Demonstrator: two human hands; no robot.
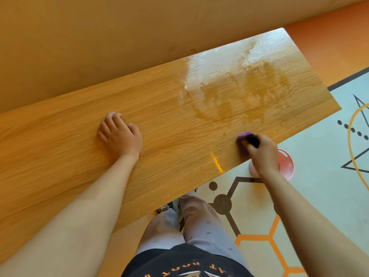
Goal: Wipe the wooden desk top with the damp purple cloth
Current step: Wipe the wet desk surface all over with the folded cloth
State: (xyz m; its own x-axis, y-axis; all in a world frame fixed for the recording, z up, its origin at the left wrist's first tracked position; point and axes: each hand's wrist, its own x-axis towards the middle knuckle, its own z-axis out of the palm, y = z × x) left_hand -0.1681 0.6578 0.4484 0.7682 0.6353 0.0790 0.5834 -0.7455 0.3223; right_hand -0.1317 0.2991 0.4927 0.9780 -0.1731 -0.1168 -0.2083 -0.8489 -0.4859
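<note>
The wooden desk top [159,120] runs from lower left to upper right, against an orange wall. Its far right part glistens with wet streaks [235,84]. My right hand [261,150] grips the bunched purple cloth [244,136] and holds it down on the desk near the front edge, at the right. Only a small purple part of the cloth shows beyond my fingers. My left hand [119,134] rests on the dry middle of the desk, its fingers bent at the tips.
A pink basin [286,163] stands on the floor just below the desk's front edge, partly hidden by my right wrist. My legs [191,222] stand close to the desk front. The patterned floor [319,196] spreads to the right.
</note>
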